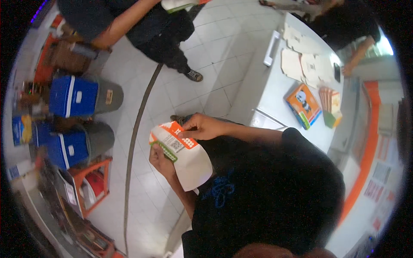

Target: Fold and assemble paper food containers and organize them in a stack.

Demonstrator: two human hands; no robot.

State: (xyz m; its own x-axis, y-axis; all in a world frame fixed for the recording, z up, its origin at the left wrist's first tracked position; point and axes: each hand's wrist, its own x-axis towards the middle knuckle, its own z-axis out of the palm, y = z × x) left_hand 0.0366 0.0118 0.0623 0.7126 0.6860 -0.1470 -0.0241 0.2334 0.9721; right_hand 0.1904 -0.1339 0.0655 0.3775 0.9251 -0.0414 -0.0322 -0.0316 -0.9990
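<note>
A paper food carton (192, 165), cream with orange and green printed bands and a square code, is held between my two hands in front of my dark shirt. My left hand (161, 159) grips its green-edged side, thumb over the front. On the orange band, my right hand (200, 127) pinches the carton with thumb and fingers. The carton's lower part spreads out in a curved flap; its back is hidden from me.
To the right, a white counter (269, 92) bears flat cream cartons (307, 66), an orange box (303, 105) and a fanned carton stack (330, 105). One person (159, 34) stands ahead; another's hand (350, 66) touches the counter. Blue-lidded grey bins (107, 96) stand at left.
</note>
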